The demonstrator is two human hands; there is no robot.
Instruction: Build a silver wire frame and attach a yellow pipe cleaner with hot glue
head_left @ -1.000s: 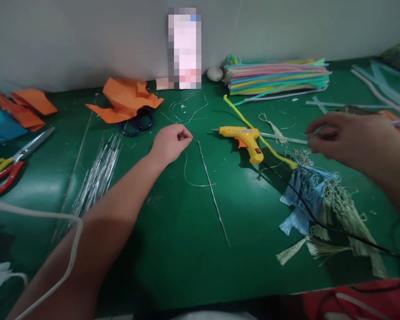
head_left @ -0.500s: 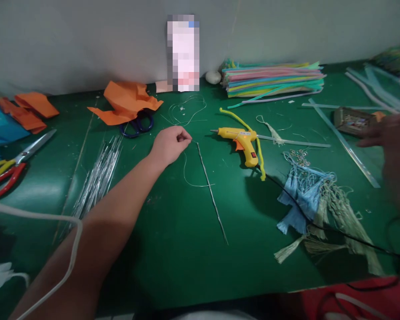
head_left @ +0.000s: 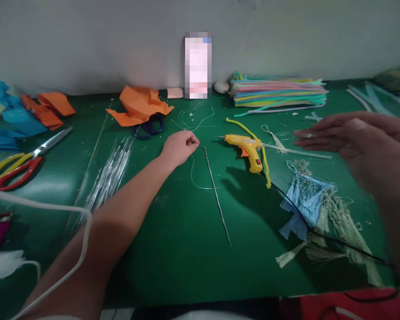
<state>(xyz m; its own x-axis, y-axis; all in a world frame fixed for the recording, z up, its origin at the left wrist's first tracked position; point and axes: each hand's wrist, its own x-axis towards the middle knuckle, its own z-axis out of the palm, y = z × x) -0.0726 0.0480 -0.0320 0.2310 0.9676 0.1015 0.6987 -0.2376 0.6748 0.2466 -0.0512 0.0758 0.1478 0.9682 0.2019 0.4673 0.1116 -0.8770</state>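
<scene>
My left hand (head_left: 182, 146) rests on the green table, thumb and forefinger pinched on the end of a fine clear thread. From the fingertips the thread runs to the top of a thin twisted silver wire (head_left: 216, 195), which lies slanting on the table. A loose curve of thread (head_left: 194, 175) crosses that wire. My right hand (head_left: 350, 138) is raised over the right side, fingers together, with a tiny shiny thing at the fingertips, too small to name. Below it lie small metal rings (head_left: 302, 167) and blue tassels (head_left: 308, 202). The yellow glue gun (head_left: 250, 149) lies between both hands.
Silver wires (head_left: 111, 173) and red-and-yellow scissors (head_left: 33, 160) lie left. Orange paper (head_left: 140, 106) partly covers blue-handled scissors (head_left: 149, 127). A phone (head_left: 198, 66) leans on the wall beside a bundle of pipe cleaners (head_left: 280, 92). A black cord (head_left: 346, 240) crosses the pale green tassels (head_left: 350, 222).
My right hand has come in from the right edge toward the middle, away from the small box there, and now has a tiny shiny thing at its fingertips. My left hand keeps its pinch.
</scene>
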